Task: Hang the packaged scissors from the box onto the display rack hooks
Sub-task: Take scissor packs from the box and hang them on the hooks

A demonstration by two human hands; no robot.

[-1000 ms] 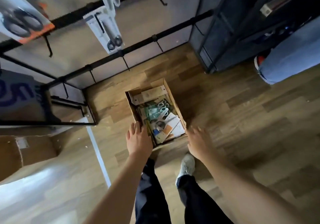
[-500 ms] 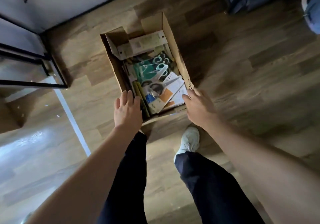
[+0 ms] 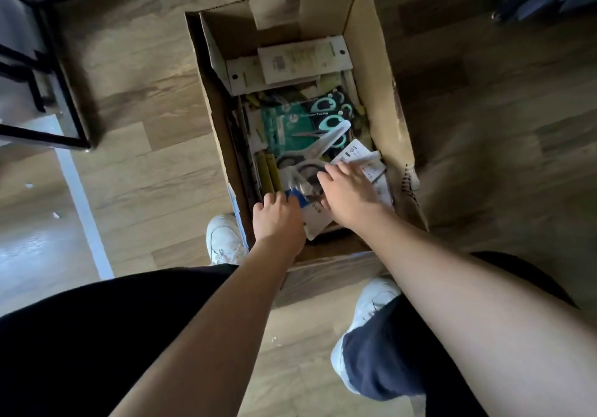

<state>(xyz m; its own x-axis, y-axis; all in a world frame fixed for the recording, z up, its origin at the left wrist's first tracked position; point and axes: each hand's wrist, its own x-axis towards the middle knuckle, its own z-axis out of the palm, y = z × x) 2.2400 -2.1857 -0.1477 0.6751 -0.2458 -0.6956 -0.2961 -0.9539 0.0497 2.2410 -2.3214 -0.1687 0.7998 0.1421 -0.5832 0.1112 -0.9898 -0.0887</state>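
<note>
Wood-plank flooring [image 3: 139,71] is carrying the cardboard box [image 3: 371,71]; both hands are now reaching inside, left hand [image 3: 277,219] curling fingers on a blue-cornered scissors pack [image 3: 311,214], right hand [image 3: 347,192] pressing flat, fingers spread, on the packs.

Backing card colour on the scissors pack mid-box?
Teal-green backing card, clearest in the head view.
</note>
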